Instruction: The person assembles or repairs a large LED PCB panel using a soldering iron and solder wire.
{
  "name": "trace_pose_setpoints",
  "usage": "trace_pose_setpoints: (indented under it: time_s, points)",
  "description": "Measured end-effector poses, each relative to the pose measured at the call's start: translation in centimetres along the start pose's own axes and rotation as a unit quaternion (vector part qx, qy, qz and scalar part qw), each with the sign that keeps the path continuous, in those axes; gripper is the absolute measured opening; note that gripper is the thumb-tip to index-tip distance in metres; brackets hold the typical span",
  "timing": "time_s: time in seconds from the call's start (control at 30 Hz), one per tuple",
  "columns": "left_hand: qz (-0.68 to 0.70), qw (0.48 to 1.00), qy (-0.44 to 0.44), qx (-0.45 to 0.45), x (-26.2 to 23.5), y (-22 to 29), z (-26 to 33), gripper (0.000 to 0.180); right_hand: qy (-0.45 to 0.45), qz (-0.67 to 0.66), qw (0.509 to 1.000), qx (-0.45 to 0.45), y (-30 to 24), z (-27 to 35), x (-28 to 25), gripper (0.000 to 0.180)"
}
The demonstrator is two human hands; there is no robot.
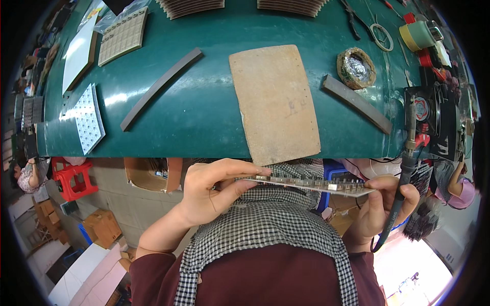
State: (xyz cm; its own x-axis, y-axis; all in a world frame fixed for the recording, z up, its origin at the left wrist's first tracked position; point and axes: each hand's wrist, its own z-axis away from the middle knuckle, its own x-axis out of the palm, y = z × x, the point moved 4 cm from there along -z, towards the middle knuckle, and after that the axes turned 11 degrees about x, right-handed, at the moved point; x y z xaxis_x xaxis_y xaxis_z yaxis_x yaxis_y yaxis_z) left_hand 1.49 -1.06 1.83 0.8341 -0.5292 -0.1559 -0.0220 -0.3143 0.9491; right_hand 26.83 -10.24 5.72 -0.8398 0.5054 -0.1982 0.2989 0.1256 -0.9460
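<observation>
A thin, pale circuit board (306, 186) with a row of small metal parts on its upper side is held nearly edge-on, just in front of the bench edge. My left hand (212, 188) grips its left end, thumb below and fingers along the top. At the right end, my right hand (380, 206) pinches the corner between thumb and fingers. A soldering iron (401, 186) with a dark handle and a looping cable also sits in my right hand, its metal end pointing away from me. Beyond the circuit board, a worn tan board (275, 102) lies flat on the green bench (204, 112).
Grey bars (161, 89) (357, 104) flank the tan board. At the right are a round solder pot (356, 69), pliers (352, 20), a wire coil (382, 37) and a fan (422, 109). A panel of parts (122, 38) and a patterned sheet (89, 120) lie left.
</observation>
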Motion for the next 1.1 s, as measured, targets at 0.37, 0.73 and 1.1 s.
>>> trace_pose_setpoints:
  time_s: [0.37,0.73,1.1]
  points:
    - [-0.126,0.983,0.057,0.12,-0.2,1.4,-0.5,0.03,-0.04,0.02,0.998,-0.053,1.0,0.4,-0.8,0.045]
    - [-0.155,0.979,0.063,0.115,-0.2,0.5,-0.3,0.027,-0.074,-0.009,0.994,-0.079,0.9,-0.3,0.0,0.044]
    - [-0.106,0.98,-0.103,-0.134,0.1,-1.1,-1.6,0.028,-0.157,0.128,0.968,-0.149,-0.9,-9.3,4.0,0.035]
